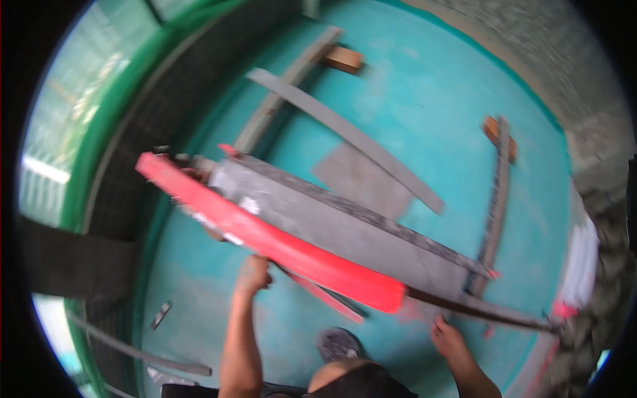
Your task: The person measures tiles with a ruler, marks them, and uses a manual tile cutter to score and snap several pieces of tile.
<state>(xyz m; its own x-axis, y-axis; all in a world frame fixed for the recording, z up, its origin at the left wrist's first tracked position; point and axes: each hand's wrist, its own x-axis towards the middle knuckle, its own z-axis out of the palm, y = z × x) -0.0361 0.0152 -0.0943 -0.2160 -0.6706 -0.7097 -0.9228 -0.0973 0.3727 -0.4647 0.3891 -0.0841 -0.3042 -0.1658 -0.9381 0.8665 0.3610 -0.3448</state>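
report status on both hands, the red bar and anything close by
Left hand fisted at red bar, grip unclear. Right hand near dark rail. Grey slab directly beyond bar.

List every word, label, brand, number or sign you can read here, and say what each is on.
None can be read.
Long red piece: pale patches along its lower edge, too blurred to tell whether they are labels.
Grey slab: a white patch, no legible characters.
Small dark object on the floor: too small and blurred.
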